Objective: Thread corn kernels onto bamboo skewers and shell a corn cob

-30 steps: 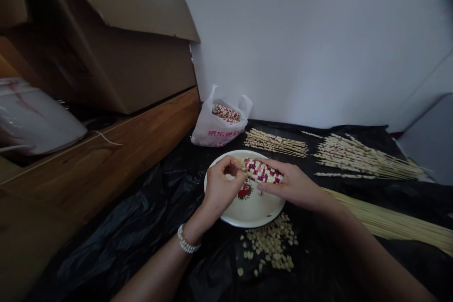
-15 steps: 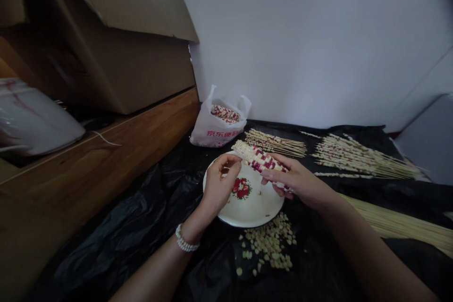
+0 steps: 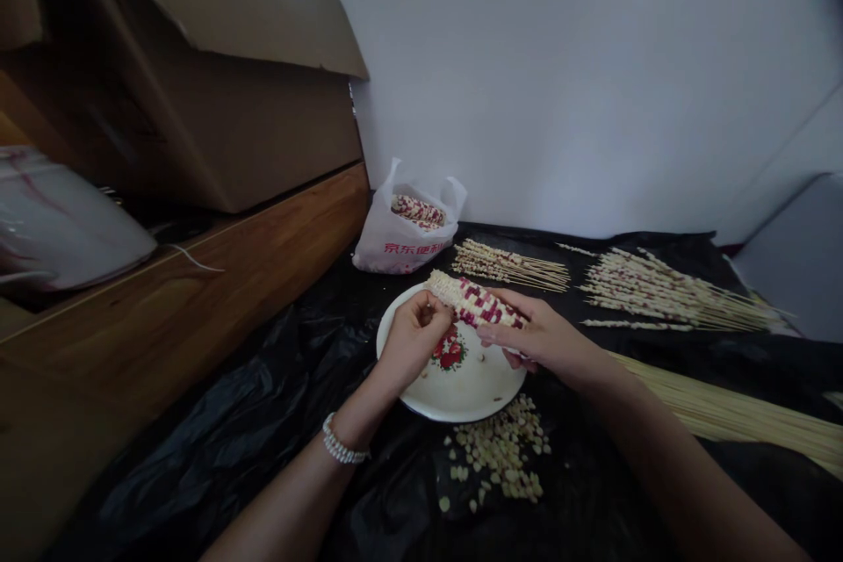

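- Cardboard box (image 3: 217, 132), flaps hanging open, was noted at far left above a wooden ledge (image 3: 198, 281); a glossy white bundle (image 3: 59, 233) was seen beside it (contents could not be determined).
- Black plastic sheeting (image 3: 198, 457) was found spread over the work surface.
- White plastic carrier bag (image 3: 401, 246) was recorded against the wall, with a second cob (image 3: 417, 212) inside.
- Left hand (image 3: 412, 342), beaded bracelet (image 3: 339, 448) at the wrist: fingers were curled together, clamped on the cob.
- Corn cob (image 3: 472, 300), red-and-white, was held tilted between both hands above the plate's far side.
- White plate (image 3: 454, 399), with a red floral motif, was noted beneath the hands.
- Loose kernels (image 3: 497, 452) were found heaped on the sheeting just before the plate.
- Right hand (image 3: 546, 342): fingers were held together, clamped under the cob.
- Kernel-threaded skewers (image 3: 672, 299) were laid out behind it, and bare skewers (image 3: 724, 413) lay further right.
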### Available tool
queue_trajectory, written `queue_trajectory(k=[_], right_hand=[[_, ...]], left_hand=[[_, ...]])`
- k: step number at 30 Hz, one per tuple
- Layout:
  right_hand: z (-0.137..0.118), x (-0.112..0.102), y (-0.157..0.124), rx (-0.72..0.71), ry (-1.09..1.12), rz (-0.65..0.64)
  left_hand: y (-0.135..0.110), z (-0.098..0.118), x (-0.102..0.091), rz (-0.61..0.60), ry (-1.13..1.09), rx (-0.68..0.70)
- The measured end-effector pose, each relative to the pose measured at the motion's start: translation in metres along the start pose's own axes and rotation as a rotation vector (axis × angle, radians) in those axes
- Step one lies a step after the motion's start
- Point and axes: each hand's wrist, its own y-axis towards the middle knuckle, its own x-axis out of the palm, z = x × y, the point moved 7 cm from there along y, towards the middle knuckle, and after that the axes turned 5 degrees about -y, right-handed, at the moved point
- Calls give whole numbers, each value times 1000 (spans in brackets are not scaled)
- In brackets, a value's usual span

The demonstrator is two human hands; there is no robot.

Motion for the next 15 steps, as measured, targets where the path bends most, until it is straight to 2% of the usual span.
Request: queue_trajectory(k=[4,10,15], right_hand=[[-3,-4,0,-20,-83,26],[-5,-9,0,-94,-242,69],[-12,-10,-1,-214,-414,151]], left_hand=[[-2,-4,5,-41,-31,-18],[-1,-16,3,-59,-227,-234],[-2,-13,6,-112,-365,-266]])
